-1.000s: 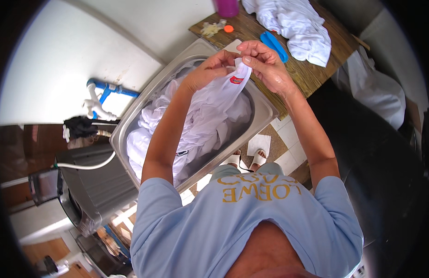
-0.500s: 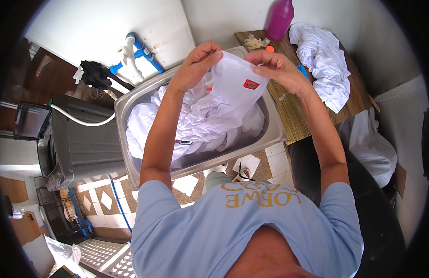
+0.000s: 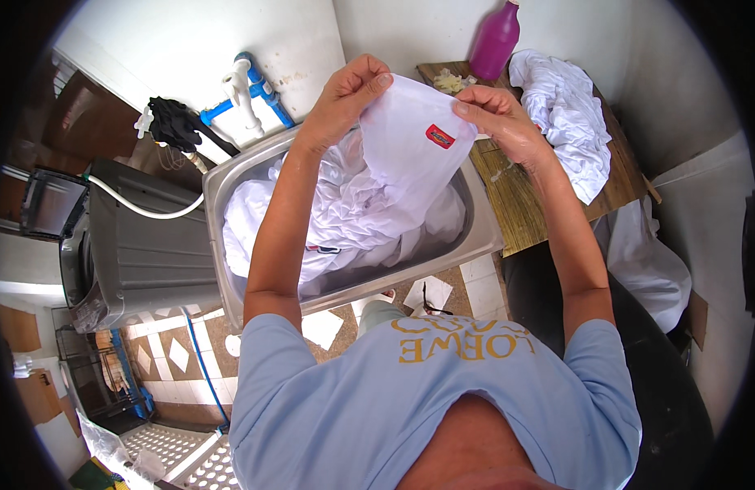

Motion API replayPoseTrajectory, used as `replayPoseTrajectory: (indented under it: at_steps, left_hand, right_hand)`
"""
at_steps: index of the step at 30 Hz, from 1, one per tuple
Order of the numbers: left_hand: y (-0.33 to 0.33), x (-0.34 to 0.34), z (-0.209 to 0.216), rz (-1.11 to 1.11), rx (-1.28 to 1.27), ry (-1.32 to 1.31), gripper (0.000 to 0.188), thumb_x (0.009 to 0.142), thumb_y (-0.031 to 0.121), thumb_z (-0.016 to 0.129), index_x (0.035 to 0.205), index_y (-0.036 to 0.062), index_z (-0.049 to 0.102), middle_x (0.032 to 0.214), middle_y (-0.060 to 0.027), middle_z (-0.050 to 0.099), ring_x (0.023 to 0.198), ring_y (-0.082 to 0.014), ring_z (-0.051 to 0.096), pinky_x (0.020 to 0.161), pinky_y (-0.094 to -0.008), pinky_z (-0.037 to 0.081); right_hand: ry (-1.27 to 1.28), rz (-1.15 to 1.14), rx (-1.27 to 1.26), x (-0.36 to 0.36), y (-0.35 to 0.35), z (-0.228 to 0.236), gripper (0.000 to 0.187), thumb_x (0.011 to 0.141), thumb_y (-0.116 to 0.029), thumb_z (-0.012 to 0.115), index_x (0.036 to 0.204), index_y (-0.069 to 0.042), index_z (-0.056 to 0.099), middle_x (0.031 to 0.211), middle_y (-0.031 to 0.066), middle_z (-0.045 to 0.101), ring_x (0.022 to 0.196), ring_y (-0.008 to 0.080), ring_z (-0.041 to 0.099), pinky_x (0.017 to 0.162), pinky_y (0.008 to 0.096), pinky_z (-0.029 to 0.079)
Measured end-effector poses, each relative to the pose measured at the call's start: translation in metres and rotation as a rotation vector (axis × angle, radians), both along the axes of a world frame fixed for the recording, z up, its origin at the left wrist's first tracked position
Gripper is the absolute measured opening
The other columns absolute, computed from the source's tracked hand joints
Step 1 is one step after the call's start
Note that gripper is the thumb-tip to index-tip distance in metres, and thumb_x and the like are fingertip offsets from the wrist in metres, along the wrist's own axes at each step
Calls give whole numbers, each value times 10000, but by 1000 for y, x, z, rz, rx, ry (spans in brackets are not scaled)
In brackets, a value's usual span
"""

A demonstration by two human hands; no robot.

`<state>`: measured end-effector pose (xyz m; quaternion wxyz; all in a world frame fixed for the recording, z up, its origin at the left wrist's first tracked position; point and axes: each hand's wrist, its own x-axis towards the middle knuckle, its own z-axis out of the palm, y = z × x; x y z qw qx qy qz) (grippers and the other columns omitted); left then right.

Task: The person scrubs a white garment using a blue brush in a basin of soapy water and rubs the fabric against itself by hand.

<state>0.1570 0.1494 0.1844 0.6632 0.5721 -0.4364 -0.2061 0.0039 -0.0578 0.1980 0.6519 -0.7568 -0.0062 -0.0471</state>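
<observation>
A white garment (image 3: 410,167) with a small red patch (image 3: 439,136) is stretched flat between my hands above a metal sink. My left hand (image 3: 349,96) pinches its upper left edge between thumb and fingers. The upper right edge is gripped the same way by my right hand (image 3: 506,126). From there the cloth hangs down into a heap of wet-looking white clothes (image 3: 345,220) that fills much of the sink basin (image 3: 485,233). Where the held garment ends and the heap begins, I cannot tell.
White clothes (image 3: 565,122) and a purple bottle (image 3: 495,41) stand on the wooden table (image 3: 520,208) at right. White and blue pipes (image 3: 245,90) run along the wall behind the sink. A grey washing machine (image 3: 149,253) is at left, its white hose (image 3: 149,214) reaching toward the sink.
My hands have drawn slightly farther apart, and the garment between them is spread a little wider and flatter. Both keep their hold. The whole view has shifted slightly.
</observation>
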Motion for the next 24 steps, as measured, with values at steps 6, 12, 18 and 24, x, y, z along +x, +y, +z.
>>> replayPoseTrajectory:
  at_steps: [6,12,18,24]
  left_hand:
    - [-18,26,-152,390,150,-154,147,863,155,607,871,17,556,695,-57,596,632,-148,547,576,-300,429]
    - [-24,13,-227,461,451,-547,199,840,162,590,945,-1,544,833,-224,597,750,-390,577,671,-447,442]
    - [-28,21,-245,474,636,-743,224,819,199,588,912,11,507,836,-218,591,809,-391,573,715,-471,447]
    - [-34,42,-256,472,234,-749,238,809,242,636,862,14,591,847,-164,620,737,-303,600,664,-419,463]
  right_hand:
    - [58,-329,-359,49,12,-140,238,814,-238,635,876,-8,618,760,83,638,690,168,599,634,311,473]
    - [309,-533,-751,62,41,-224,244,819,-247,538,938,-44,601,855,252,632,804,440,599,725,509,469]
    - [308,-641,-751,68,41,-254,282,819,-291,542,929,-35,587,852,257,628,798,441,602,730,516,473]
    - [429,-587,-160,69,20,-282,252,743,-246,655,893,-50,607,851,171,649,758,304,630,693,428,505]
